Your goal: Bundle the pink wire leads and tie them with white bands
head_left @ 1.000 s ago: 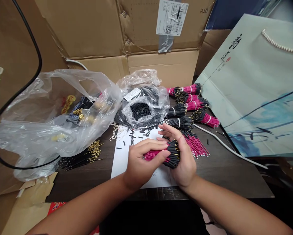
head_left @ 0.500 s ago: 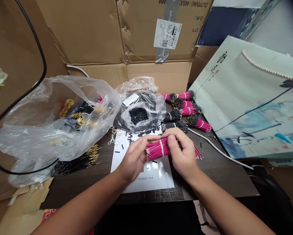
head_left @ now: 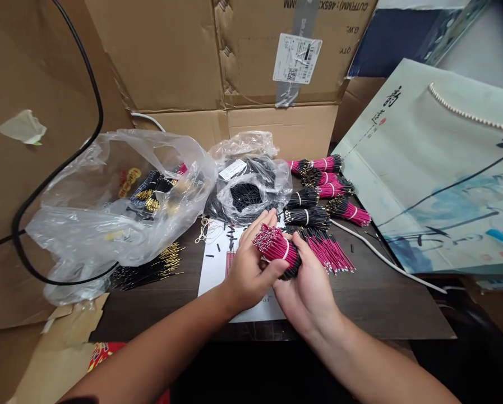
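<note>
Between my hands, above the paper, is a bundle of pink and black wires (head_left: 278,247) with a white band around it. Its pink ends with silvery tips point up and to the left. My left hand (head_left: 251,269) wraps its left side, the thumb lying across the front. My right hand (head_left: 308,275) cups the bundle from below and the right, covering part of the black end. Just right of my hands, a spread of loose pink wires (head_left: 329,252) lies on the table. Under my hands is a white printed sheet (head_left: 213,280), partly hidden.
Behind my hands stands an open plastic bag of small black tubes (head_left: 246,196). Banded wire bundles (head_left: 331,188) lie at the back right, near a paper bag (head_left: 436,185). Leftward are a large clear bag (head_left: 87,224), black wires with gold tips (head_left: 154,269) and a black cable (head_left: 97,106).
The bundle has turned from lying sideways to tilting, its pink ends now up toward me. My left hand has closed around it, and my right hand has shifted beneath it. The view has shifted slightly.
</note>
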Demonstrator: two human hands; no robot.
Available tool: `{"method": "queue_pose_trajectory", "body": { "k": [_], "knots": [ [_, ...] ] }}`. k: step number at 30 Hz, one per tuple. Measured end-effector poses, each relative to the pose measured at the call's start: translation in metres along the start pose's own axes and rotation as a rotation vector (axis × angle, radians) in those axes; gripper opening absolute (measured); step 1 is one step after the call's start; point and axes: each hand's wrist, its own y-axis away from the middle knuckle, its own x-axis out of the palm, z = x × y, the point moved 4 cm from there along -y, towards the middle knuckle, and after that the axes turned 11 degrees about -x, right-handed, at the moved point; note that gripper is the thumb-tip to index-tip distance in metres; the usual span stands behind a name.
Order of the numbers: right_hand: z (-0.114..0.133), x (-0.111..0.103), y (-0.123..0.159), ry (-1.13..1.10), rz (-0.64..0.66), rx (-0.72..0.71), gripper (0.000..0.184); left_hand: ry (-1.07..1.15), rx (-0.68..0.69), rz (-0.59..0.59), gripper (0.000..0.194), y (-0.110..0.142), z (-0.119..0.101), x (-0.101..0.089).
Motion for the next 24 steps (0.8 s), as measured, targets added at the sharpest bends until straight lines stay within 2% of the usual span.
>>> {"method": "queue_pose_trajectory", "body": {
  "k": [3, 6, 9, 13, 16, 18, 22, 24],
  "knots": [
    [0.0, 0.002, 0.002, 0.022, 0.041, -0.077, 0.026, -0.132, 0.005, 0.015, 0.078, 0.004, -0.003, 0.002],
    [0.0, -0.002, 0.004, 0.006, 0.009, -0.084, 0.026, -0.347, -0.012, 0.038, 0.077, 0.006, -0.007, 0.003],
    [0.003, -0.006, 0.005, -0.033, -0.043, -0.023, 0.026, -0.521, -0.007, 0.064, 0.083, 0.006, -0.008, 0.004],
    [0.014, -0.004, 0.007, -0.07, -0.063, 0.114, 0.031, -0.557, 0.058, 0.07, 0.1, 0.005, -0.01, 0.002],
    [0.024, -0.001, 0.01, -0.074, -0.086, 0.164, 0.034, -0.519, 0.184, -0.039, 0.119, 0.005, -0.016, -0.005],
    [0.028, 0.0, 0.011, -0.087, -0.1, 0.166, 0.036, -0.475, 0.291, -0.14, 0.122, 0.006, -0.021, -0.012],
    [0.029, 0.001, 0.015, -0.105, -0.062, 0.178, 0.043, -0.417, 0.41, -0.276, 0.109, 0.008, -0.027, -0.022],
    [0.028, 0.003, 0.017, -0.102, -0.019, 0.197, 0.048, -0.431, 0.469, -0.326, 0.091, 0.01, -0.03, -0.025]
  ]
}}
